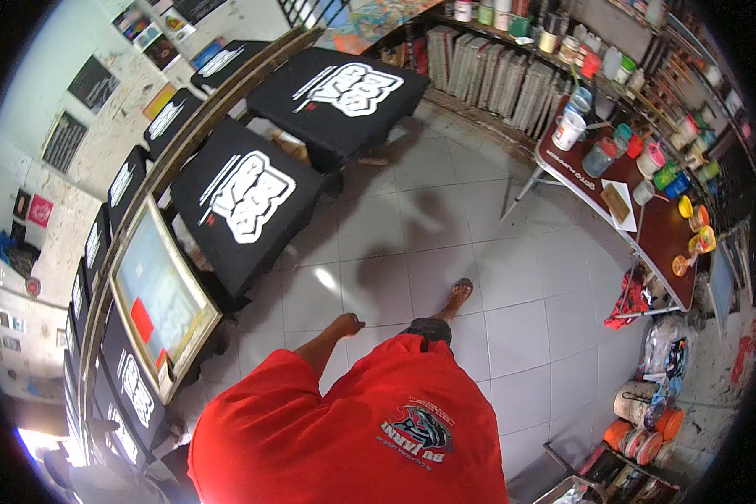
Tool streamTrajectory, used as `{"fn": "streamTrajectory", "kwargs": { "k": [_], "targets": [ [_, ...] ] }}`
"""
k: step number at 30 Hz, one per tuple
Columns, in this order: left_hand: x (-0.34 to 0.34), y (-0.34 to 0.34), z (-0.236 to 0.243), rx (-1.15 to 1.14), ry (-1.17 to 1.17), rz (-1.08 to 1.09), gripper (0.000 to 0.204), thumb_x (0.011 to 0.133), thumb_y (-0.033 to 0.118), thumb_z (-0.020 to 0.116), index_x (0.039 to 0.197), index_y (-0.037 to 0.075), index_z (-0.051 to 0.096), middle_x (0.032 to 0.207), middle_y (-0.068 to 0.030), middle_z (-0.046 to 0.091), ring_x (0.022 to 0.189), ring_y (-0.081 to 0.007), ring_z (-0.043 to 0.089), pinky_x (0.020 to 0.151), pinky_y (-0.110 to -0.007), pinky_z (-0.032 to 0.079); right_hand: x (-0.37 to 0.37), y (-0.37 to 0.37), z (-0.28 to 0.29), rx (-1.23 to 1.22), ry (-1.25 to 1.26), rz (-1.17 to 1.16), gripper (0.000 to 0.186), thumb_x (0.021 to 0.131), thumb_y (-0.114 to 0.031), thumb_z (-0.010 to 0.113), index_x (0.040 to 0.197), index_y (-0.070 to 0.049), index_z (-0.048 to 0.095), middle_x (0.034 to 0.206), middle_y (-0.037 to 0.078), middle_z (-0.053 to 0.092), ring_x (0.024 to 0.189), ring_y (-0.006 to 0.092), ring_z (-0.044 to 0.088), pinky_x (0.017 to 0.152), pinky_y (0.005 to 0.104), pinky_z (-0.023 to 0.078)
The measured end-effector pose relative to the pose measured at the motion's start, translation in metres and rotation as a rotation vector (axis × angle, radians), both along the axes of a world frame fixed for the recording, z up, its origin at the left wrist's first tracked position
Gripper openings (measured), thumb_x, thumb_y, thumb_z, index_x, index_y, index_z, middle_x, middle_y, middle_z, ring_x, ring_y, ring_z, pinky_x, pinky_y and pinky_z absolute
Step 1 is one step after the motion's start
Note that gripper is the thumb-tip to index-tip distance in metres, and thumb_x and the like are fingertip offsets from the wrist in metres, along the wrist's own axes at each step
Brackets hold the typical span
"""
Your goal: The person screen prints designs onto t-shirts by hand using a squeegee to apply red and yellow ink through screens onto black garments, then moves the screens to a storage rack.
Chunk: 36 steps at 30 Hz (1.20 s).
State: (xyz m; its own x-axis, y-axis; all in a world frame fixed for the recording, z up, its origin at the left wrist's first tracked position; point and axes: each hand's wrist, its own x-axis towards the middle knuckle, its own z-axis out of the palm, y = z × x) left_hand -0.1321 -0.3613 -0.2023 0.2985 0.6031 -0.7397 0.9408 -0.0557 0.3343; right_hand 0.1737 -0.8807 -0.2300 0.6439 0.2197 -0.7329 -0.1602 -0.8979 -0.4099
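Note:
My left hand [346,325] hangs over the tiled floor beside my red shirt, its fingers curled closed with nothing showing in them. To its left, a screen-printing frame [164,290] with a wooden border lies on a printing board, a red patch of ink and a squeegee-like piece [165,366] near its lower end. Beyond it, a black T-shirt [235,193] with a white print is stretched over a board. Another black printed T-shirt [336,101] lies on the board farther back. My right hand is out of view.
At the right stands a dark red folding table [563,160] with ink pots and a white bucket [569,130]. Shelves of stacked frames [487,80] line the back. A long rail [109,260] divides two rows of shirts. Paint tubs [634,441] sit at lower right.

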Motion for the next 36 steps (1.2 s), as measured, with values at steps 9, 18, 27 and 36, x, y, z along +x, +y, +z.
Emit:
{"fn": "streamTrajectory", "kwargs": {
  "k": [9,18,27,36],
  "targets": [
    [0.189,0.054,-0.095,-0.075,-0.182,-0.602,0.052,0.091,0.048,0.047,0.078,0.001,0.065,0.085,-0.026,0.064,0.083,-0.0419,0.061,0.075,-0.05,0.048,0.123,0.045,0.027,-0.056,-0.171,0.102,0.036,0.072,-0.028,0.08,0.099,-0.007,0.067,0.068,0.01,0.065,0.067,0.0208,0.063,0.064,0.0321,0.051],
    [0.447,0.149,-0.09,-0.049,-0.243,-0.714,0.053,0.091,0.044,0.047,0.069,0.0,0.064,0.076,-0.0226,0.065,0.079,-0.0418,0.062,0.077,-0.049,0.048,0.236,0.1,0.128,0.105,-0.394,-0.558,0.032,0.078,-0.026,0.076,0.1,-0.005,0.067,0.072,0.007,0.062,0.066,0.0154,0.058,0.063,0.0306,0.049],
    [0.692,0.055,-0.039,-0.021,-0.255,-1.05,0.033,0.095,0.033,0.053,0.084,0.003,0.061,0.075,-0.007,0.066,0.066,-0.0184,0.063,0.062,-0.034,0.053,0.188,-0.046,-0.001,0.074,0.067,-0.969,0.032,0.08,-0.036,0.072,0.078,-0.004,0.07,0.064,0.007,0.066,0.057,0.0187,0.061,0.057,0.0356,0.05],
    [0.865,-0.16,0.018,-0.157,-0.424,-0.905,0.035,0.089,0.034,0.058,0.099,0.001,0.063,0.092,-0.0187,0.066,0.09,-0.0348,0.063,0.08,-0.043,0.05,0.549,-0.262,0.025,-0.201,-0.541,-0.397,0.031,0.081,-0.039,0.065,0.075,-0.009,0.069,0.068,0.011,0.067,0.064,0.0266,0.065,0.063,0.039,0.051]
  ]
}}
